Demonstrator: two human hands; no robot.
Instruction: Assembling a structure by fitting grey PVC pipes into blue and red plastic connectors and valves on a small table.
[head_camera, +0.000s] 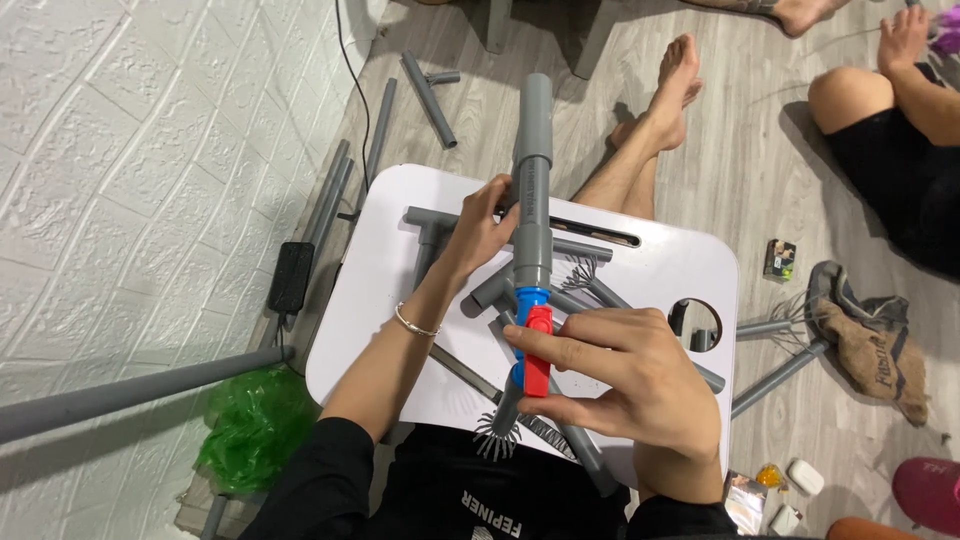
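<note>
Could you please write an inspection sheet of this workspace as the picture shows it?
Surface: small white lap table on a wooden floor.
Job's things: grey pipe assembly with blue valve, red handle.
Clutter: loose grey pipes on the table.
Grippers: left hand grips the pipe; right hand holds the valve.
Cables: black adapter with a cord by the wall.
Surroundings: green bag, brown sack, another person's legs.

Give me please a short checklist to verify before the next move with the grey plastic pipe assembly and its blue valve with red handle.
1. Left hand grips grey plastic pipe assembly: ok.
2. Right hand on red valve handle: ok.
3. Blue valve body seated fully on pipe: cannot tell.
4. White lap table free of loose grey pipe pieces: not ok.
5. Another person's bare foot away from the pipe end: ok.
</note>
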